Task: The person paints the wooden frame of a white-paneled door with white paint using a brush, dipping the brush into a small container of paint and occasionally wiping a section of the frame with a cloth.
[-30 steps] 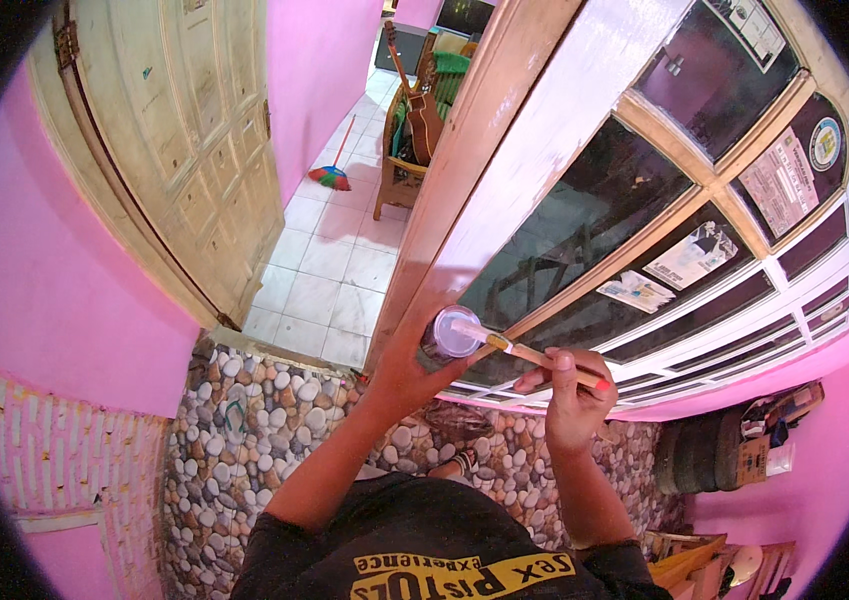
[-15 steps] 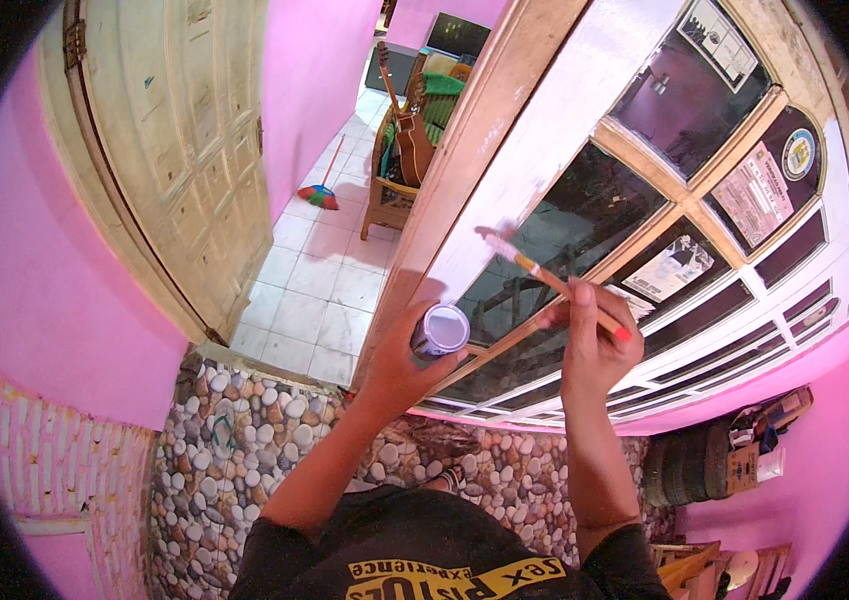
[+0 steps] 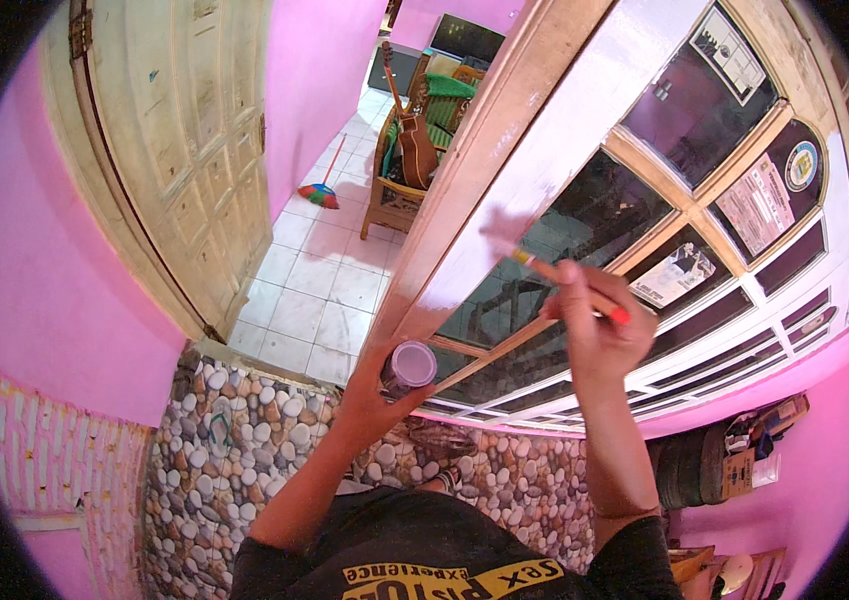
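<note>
My left hand (image 3: 381, 397) is wrapped round a small paint can (image 3: 412, 364), its open top showing pale lilac paint. In my right hand (image 3: 604, 325) I grip a paintbrush (image 3: 542, 268) with a wooden handle and a red end. The brush's bristles, coated pale, meet the edge of the white-painted post of the window frame (image 3: 534, 185), where a shadow falls. Dark glass panes (image 3: 599, 215) lie just beside the brush. Some crossbars of the frame (image 3: 647, 165) are bare brown wood, while others further right are white.
At the left a worn wooden door (image 3: 179, 130) stands open. Through the doorway are a chair with green cushions (image 3: 444, 100), a guitar (image 3: 416, 150) and a broom (image 3: 318, 195). Pebble-patterned floor (image 3: 234, 470) lies beneath me. Stacked tyres (image 3: 689, 465) and boxes stand at the right.
My left hand with the paint can has moved down and left, away from the brush. The brush has shifted slightly right and down, its bristles now at the post's inner edge.
</note>
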The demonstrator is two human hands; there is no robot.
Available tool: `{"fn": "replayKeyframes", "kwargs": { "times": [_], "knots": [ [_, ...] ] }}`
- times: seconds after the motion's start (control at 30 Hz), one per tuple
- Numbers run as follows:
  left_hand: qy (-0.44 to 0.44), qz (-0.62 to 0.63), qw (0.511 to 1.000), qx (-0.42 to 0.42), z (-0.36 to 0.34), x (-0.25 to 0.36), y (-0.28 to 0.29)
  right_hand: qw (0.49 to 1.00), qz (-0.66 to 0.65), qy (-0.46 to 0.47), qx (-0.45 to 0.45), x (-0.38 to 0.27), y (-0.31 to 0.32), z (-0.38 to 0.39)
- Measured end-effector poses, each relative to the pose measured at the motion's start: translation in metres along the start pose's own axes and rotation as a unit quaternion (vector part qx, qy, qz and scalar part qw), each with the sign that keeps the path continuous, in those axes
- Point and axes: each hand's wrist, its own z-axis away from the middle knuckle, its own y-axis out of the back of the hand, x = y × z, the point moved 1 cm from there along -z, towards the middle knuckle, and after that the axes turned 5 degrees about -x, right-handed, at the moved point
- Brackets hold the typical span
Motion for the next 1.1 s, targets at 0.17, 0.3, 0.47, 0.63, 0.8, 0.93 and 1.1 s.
{"fn": "replayKeyframes", "kwargs": {
  "times": [0.17, 0.3, 0.47, 0.63, 0.8, 0.93, 1.1],
  "knots": [
    [0.015, 0.003, 1.0, -0.014, 0.006, -0.007, -0.001, 1.0, 0.022, -0.002, 0.018, 0.025, -0.008, -0.009],
    [0.02, 0.017, 0.999, -0.019, 0.007, -0.007, -0.006, 0.995, 0.018, 0.045, 0.088, -0.028, 0.009, -0.061],
    [-0.007, 0.009, 1.0, -0.014, 0.01, -0.013, -0.006, 0.997, 0.003, 0.024, 0.073, -0.044, 0.009, -0.062],
    [0.009, 0.051, 0.998, -0.034, 0.009, -0.009, -0.008, 1.0, 0.006, -0.029, -0.009, -0.007, -0.013, -0.036],
    [0.013, 0.024, 0.999, -0.027, 0.01, -0.017, -0.008, 0.991, -0.001, 0.081, 0.102, -0.037, 0.014, -0.085],
    [0.021, 0.006, 0.999, -0.035, 0.012, -0.017, -0.005, 0.99, -0.025, 0.06, 0.122, -0.058, 0.02, -0.086],
    [0.044, 0.037, 0.997, -0.042, 0.014, -0.009, -0.007, 0.999, 0.003, -0.048, -0.009, -0.007, -0.005, -0.024]
  ]
}}
